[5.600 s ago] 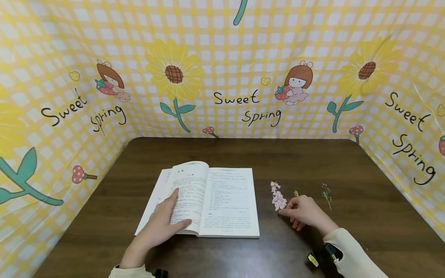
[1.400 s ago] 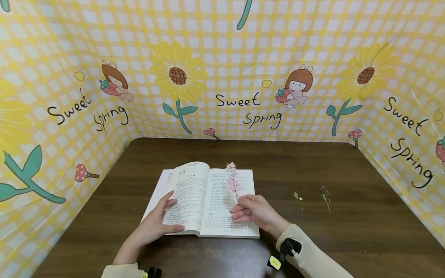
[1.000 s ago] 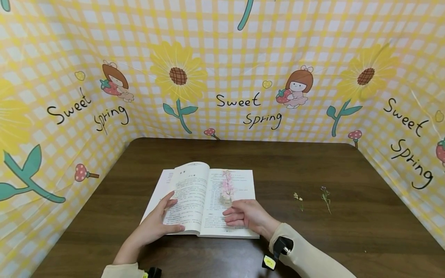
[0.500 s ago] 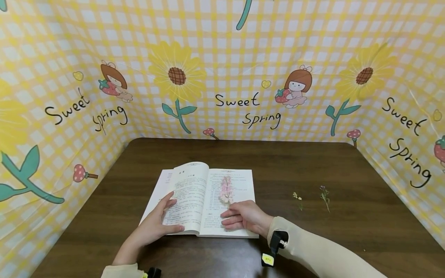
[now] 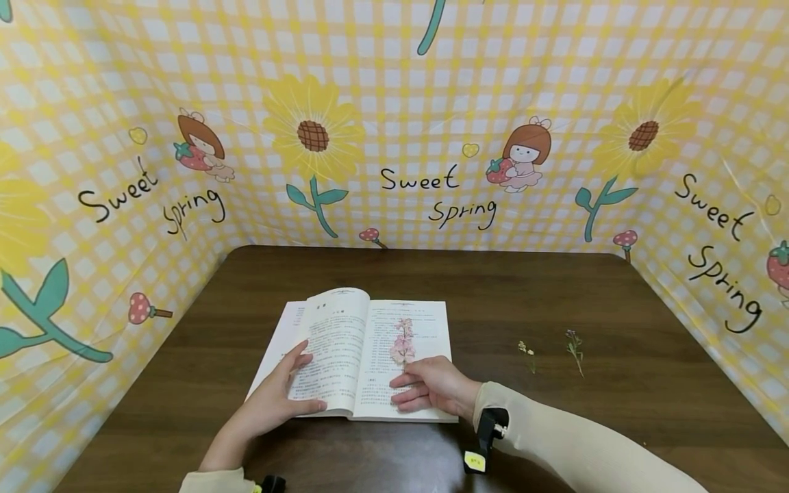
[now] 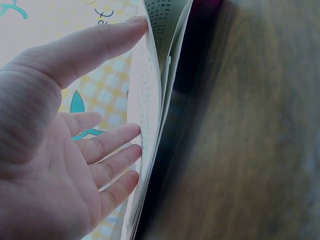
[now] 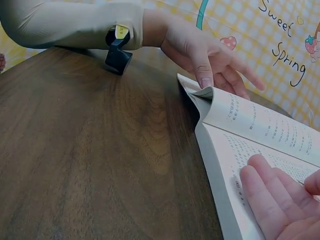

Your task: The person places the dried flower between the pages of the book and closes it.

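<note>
An open book [image 5: 431,322] lies on the dark wooden table, its left-hand pages bowing upward. My left hand [image 5: 271,404] spreads thumb and straight fingers over the left page, keeping it down; in the left wrist view the thumb [image 6: 100,47] touches the page edge. Over the right page, my right hand [image 5: 439,385] pinches the stem of a pink flower sprig [image 5: 403,342] between thumb and forefinger. The sprig's blossoms point away from me, flat against the print. The other right fingers [image 7: 265,190] extend loosely above the page's lower part.
To the right of the book lie a small yellow flower sprig [image 5: 527,352] and a purple flower sprig [image 5: 574,352]. A yellow checked cloth [image 5: 419,103] surrounds the table [image 5: 493,274] at the back and sides. Black wrist cameras [image 5: 490,435] hang below the sleeves.
My right hand has carried the pink flower sprig from the table at right onto the right page, then drawn it slightly lower and left. My left hand has stayed on the left page.
</note>
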`<state>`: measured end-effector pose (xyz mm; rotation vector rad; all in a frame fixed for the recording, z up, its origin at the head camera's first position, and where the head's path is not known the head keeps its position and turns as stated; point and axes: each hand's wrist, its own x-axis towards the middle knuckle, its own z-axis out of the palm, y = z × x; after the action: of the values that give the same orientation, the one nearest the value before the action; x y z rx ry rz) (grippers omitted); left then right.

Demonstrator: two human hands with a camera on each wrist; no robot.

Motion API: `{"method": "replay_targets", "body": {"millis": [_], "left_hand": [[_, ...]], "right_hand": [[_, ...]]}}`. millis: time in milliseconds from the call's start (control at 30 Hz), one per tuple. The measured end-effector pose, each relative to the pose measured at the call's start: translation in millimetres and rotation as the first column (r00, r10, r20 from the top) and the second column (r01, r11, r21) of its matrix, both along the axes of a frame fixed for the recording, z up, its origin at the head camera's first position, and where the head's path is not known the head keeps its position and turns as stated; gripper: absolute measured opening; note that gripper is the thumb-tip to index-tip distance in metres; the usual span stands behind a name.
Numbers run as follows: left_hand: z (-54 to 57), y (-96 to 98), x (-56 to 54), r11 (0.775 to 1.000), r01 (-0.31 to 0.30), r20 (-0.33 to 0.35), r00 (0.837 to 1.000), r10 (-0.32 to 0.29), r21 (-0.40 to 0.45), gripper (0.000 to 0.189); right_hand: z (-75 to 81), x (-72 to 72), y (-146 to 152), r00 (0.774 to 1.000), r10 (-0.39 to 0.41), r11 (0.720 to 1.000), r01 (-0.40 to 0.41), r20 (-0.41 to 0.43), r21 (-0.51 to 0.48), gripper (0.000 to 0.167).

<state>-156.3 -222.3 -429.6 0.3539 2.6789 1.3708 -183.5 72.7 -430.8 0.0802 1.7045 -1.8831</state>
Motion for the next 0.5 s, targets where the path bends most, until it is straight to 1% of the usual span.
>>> {"method": "replay_targets", "body": {"millis": [233, 433, 500], "left_hand": [[-0.3, -0.5, 0.1, 1.000, -0.006, 0.004, 1.000, 0.006, -0.003, 0.113], [0.5, 0.1, 0.1, 1.000, -0.009, 0.000, 1.000, 0.009, -0.003, 0.113], [1.2, 0.3, 0.0, 1.000, -0.014, -0.009, 1.000, 0.014, -0.010, 0.113]], "right_hand": [[0.1, 0.5, -0.4, 1.000, 0.001, 1.000, -0.001, -0.003, 0.004, 0.033], [-1.2, 1.6, 2.2, 1.000, -0.003, 0.998, 0.003, 0.001, -0.057, 0.026], [-1.5, 2.2, 3.5, 1.000, 0.001, 0.997, -0.001, 0.005, -0.080, 0.025]]}}
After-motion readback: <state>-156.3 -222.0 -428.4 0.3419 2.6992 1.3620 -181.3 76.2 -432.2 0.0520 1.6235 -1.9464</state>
